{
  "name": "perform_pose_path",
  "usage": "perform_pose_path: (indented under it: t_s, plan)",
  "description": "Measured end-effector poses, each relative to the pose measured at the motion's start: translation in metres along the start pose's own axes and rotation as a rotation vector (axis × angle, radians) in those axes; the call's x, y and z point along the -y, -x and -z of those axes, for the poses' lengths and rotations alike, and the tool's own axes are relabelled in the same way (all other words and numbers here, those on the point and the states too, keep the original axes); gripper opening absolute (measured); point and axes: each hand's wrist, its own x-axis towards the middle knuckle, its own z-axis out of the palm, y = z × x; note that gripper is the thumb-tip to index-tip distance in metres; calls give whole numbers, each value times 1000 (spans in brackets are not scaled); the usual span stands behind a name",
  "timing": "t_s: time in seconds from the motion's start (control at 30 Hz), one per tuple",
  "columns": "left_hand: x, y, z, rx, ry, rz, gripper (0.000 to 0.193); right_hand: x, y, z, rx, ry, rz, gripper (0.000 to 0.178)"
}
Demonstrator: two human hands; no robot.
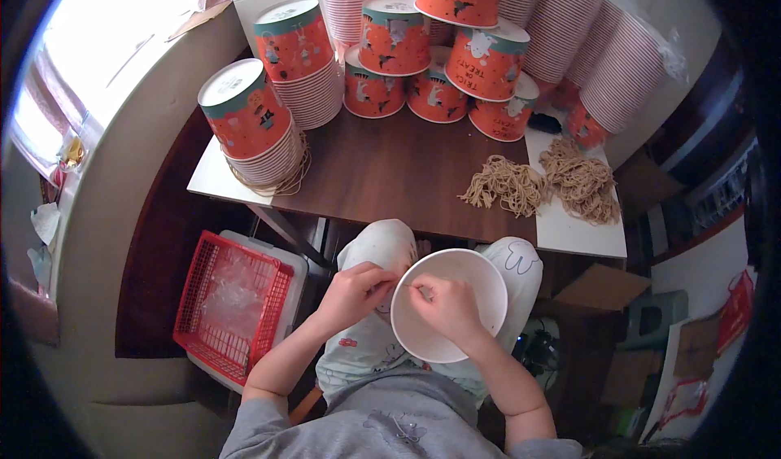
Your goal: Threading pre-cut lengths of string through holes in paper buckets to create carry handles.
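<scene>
Red basket (pixel 232 308) on floor, left of white bucket (pixel 455 296). Left hand (pixel 354 294) pinched closed at bucket's left rim. Right hand (pixel 446 306) inside bucket, fingers curled; contents unclear. Bucket rests on lap. String bundles (pixel 541 184) on table beyond bucket.

A dark wooden table (pixel 390 174) bears stacked orange paper tubs (pixel 431 68); tan string bundles (pixel 541 184) lie at its right.

The person wears a grey short-sleeved top with a small dark print on the chest, and pale trousers dotted with little coloured figures. Both forearms are bare down to the left hand (pixel 355 292) and the right hand (pixel 446 306); neither wears gloves.
</scene>
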Motion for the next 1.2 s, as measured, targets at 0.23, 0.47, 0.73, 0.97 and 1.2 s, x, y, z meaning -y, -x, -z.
perform_pose_path:
  t_s: [0.23,0.47,0.73,0.97,1.2]
  plan:
    - [1,0,-1,1,22,-10,16,0,-2,0,10,-3,18,9]
    - [-2,-3,0,51,15,-6,21,-3,-3,-4,6,7,32,9]
    - [3,-4,4,56,62,9,13,6,-4,4,99,79,-1,13]
    - [16,-6,20,153,1136,271,9,4,2,26,113,31,28,15]
    - [-14,-23,39,173,1564,350,10,-1,0,46,75,-113,108,14]
